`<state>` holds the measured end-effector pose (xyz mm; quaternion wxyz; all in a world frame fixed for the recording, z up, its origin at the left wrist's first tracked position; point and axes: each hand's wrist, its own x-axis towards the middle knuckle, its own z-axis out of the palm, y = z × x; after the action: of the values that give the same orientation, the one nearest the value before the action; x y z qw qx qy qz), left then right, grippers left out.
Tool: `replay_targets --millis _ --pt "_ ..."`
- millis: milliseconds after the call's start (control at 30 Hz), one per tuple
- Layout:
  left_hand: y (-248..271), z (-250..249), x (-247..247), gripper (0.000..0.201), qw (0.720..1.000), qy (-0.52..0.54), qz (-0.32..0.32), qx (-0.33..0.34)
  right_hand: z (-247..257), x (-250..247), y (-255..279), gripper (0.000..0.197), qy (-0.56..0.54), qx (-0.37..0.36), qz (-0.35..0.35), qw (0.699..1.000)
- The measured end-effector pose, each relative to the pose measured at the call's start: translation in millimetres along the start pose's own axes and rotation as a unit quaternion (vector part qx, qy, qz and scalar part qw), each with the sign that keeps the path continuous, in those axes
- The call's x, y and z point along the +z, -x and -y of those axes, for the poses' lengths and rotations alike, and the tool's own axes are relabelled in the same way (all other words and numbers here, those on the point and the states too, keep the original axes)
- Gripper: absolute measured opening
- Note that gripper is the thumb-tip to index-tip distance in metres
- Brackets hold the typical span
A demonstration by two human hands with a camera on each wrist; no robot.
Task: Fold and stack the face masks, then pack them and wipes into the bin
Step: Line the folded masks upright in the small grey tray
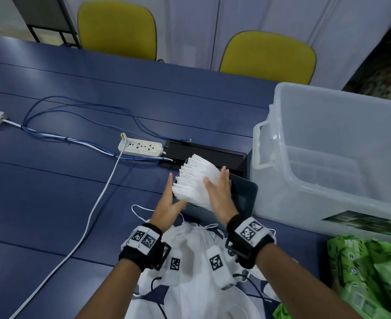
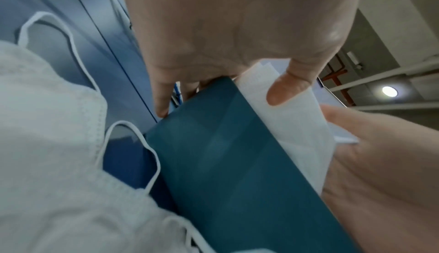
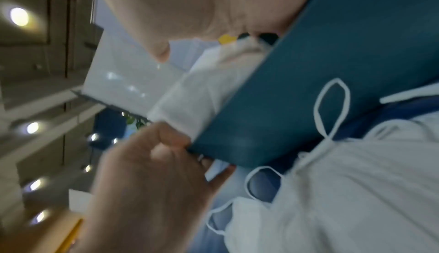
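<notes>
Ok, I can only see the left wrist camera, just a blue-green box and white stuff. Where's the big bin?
Observer: The clear bin stands on the table just right of the teal box, and it looks empty.
Operator: Where are the wipes?
Observer: Green wipe packs lie in front of the bin, beside the right arm.
Operator: Is that white thing one mask?
Observer: No, it's a whole stack of folded masks, pressed between the left hand and the right hand.
</notes>
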<state>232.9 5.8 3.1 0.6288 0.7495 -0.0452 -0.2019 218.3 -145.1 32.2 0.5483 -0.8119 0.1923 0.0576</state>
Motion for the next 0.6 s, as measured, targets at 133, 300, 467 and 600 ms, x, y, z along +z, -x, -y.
replay_targets --millis 133,300,467,600 --pt "12 5 7 0.105 0.978 -0.207 0.003 0.030 -1 19 4 0.080 0.169 -0.018 -0.019 0.985" --pt "11 4 -5 0.113 0.959 -0.269 0.064 0.059 2 12 2 0.094 0.214 -0.013 0.016 0.977" --pt "8 2 -8 0.107 0.985 -0.145 0.056 0.079 5 8 4 0.087 0.181 -0.058 0.003 0.982" --pt "-5 -11 -2 0.090 0.998 0.048 0.010 0.037 -5 22 10 0.095 0.241 -0.109 -0.002 0.964"
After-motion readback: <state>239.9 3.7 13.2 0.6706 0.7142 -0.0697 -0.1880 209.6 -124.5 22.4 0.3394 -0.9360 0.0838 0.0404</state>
